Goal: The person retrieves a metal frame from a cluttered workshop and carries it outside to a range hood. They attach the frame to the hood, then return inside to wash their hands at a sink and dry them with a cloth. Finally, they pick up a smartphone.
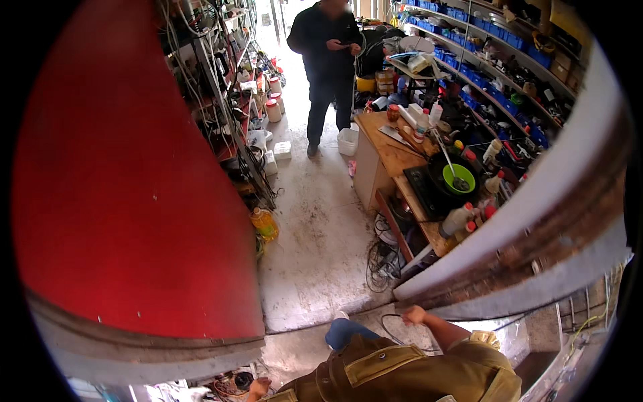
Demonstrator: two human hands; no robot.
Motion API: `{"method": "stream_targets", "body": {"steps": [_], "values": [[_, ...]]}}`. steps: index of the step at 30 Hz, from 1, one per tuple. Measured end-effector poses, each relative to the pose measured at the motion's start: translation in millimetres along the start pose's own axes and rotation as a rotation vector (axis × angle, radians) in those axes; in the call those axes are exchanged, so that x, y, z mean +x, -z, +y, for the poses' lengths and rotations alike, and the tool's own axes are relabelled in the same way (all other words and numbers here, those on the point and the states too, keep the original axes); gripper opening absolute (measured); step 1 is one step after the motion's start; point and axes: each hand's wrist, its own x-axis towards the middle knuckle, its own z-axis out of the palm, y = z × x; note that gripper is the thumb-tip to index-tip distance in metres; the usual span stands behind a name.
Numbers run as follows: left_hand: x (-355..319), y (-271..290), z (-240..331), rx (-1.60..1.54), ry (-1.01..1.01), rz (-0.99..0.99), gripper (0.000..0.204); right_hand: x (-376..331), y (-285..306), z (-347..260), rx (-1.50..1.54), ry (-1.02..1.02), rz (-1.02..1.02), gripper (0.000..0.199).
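My right hand (414, 315) is at the lower middle, just inside the doorway edge, with its fingers closed around a thin black cable (384, 326). The cable bends in a loop to the left of the hand and curves back toward my brown jacket (375, 368). Low at the bottom edge, my left hand (260, 386) shows only in part. Its fingers look loosely curled, and whether anything is in them is hidden. Closest to it are a round black object (243, 380) and tangled wires.
Ahead, a person in dark clothes (328, 67) stands in the aisle. A red panel (134, 201) fills the left. On the right is a wooden worktop (375, 137) with a wok (439, 167), a green bowl (471, 175) and bottles. An oil jug (264, 224) and coiled cables (384, 264) lie on the floor.
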Motion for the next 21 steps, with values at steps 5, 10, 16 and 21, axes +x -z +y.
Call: {"method": "stream_targets", "body": {"steps": [5, 10, 16, 21], "values": [[44.1, 85.1, -39.1, -0.759, 0.593, 0.293, 0.029, 130.2, 51.6, -112.9, 0.202, 0.650, 0.059, 0.025], [102.2, 123.4, -71.7, -1.142, 0.754, 0.514, 0.024, 93.5, 103.8, -281.6, 0.436, 0.413, 0.004, 0.036], [203.7, 187.8, -137.1, -1.019, 0.760, 0.228, 0.024, 138.1, 157.1, -263.5, 0.385, 0.412, 0.262, 0.038], [323.0, 255.9, -248.9, -0.731, 0.671, 0.120, 0.026, 212.7, 195.4, -259.3, 0.433, 0.120, 0.437, 0.030]]}}
